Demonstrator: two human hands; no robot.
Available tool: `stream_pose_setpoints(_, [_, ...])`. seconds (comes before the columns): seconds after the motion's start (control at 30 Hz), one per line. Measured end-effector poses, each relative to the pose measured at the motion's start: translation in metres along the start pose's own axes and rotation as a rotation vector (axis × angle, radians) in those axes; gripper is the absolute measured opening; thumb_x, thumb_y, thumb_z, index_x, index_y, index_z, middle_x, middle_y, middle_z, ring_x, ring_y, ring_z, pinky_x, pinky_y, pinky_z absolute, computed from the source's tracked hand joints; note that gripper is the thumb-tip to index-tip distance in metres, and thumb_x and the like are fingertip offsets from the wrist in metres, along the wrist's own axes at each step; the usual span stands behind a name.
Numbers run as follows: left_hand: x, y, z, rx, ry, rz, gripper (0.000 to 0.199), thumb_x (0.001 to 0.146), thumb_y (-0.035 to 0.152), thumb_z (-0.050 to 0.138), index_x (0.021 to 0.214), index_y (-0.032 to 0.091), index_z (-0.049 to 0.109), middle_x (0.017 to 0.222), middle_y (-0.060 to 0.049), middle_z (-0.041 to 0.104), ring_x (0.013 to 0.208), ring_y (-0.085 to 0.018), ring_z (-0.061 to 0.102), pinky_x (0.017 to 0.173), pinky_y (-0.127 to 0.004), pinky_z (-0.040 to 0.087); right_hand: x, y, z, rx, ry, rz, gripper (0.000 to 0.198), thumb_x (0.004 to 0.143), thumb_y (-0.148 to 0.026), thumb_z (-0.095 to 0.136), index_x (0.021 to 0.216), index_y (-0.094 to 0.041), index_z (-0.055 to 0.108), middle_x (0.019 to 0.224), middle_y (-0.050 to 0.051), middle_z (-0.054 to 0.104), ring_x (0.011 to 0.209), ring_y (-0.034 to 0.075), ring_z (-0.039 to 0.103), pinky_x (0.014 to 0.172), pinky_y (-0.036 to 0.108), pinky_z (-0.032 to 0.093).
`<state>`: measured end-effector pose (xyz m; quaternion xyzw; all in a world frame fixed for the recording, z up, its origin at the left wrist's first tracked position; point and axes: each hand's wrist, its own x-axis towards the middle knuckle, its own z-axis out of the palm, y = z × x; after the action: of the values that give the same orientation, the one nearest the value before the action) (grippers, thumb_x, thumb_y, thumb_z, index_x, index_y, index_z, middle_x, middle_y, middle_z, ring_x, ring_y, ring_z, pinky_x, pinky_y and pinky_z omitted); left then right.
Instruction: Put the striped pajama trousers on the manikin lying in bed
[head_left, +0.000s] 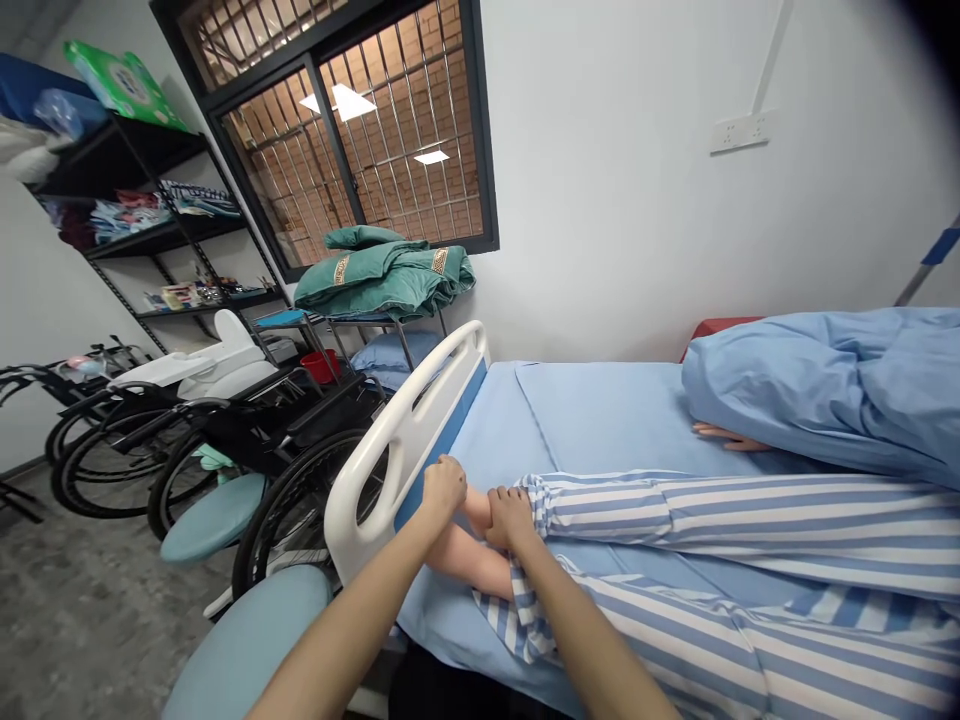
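Observation:
A figure lies on the bed in blue-and-white striped trousers (pixel 637 505); whether it is a manikin or a person I cannot tell. My left hand (pixel 445 483) is closed round the foot of the farther leg, hiding most of it. Just above, my right hand (pixel 511 517) wraps round the ankle (pixel 477 508), its fingers close to the gathered trouser cuff (pixel 541 503). Nearer to me, the other bare lower leg (pixel 480 568) rests on the light blue sheet (pixel 592 410), its cuff (pixel 532 620) loose and wide below my right wrist.
The white footboard (pixel 352 490) stands left of my left hand. Wheelchairs (pixel 300 480) and pale blue stools (pixel 247 640) crowd the floor at left. A blue quilt (pixel 825 390) covers the figure's upper part, with a hand (pixel 731 437) showing. A green folded quilt (pixel 386 275) lies beneath the window.

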<state>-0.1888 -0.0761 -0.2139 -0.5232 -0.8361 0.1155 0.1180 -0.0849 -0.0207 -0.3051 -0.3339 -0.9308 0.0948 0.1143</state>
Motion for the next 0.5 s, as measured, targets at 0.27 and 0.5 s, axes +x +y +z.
stream_pose_setpoints(0.27, [0.024, 0.000, -0.008, 0.051, -0.169, -0.046, 0.028, 0.073, 0.014, 0.037, 0.080, 0.009, 0.064, 0.065, -0.014, 0.059, 0.067, -0.020, 0.057, 0.058, -0.031, 0.040, -0.001, 0.004, 0.002, 0.032, 0.003, -0.018, 0.037, 0.062, -0.037, 0.052, 0.092, -0.015, 0.048, 0.094, 0.012, 0.052, 0.090, 0.025, 0.044, 0.082, 0.036, 0.022])
stream_pose_setpoints(0.5, [0.040, 0.012, 0.011, 0.039, -0.243, -0.067, 0.025, 0.072, 0.016, 0.042, 0.075, 0.003, 0.063, 0.060, -0.013, 0.056, 0.063, -0.022, 0.055, 0.054, -0.032, 0.039, 0.001, 0.005, 0.003, 0.009, 0.002, -0.006, 0.038, 0.060, -0.033, 0.055, 0.093, -0.015, 0.048, 0.095, 0.011, 0.052, 0.091, 0.025, 0.044, 0.083, 0.037, 0.022])
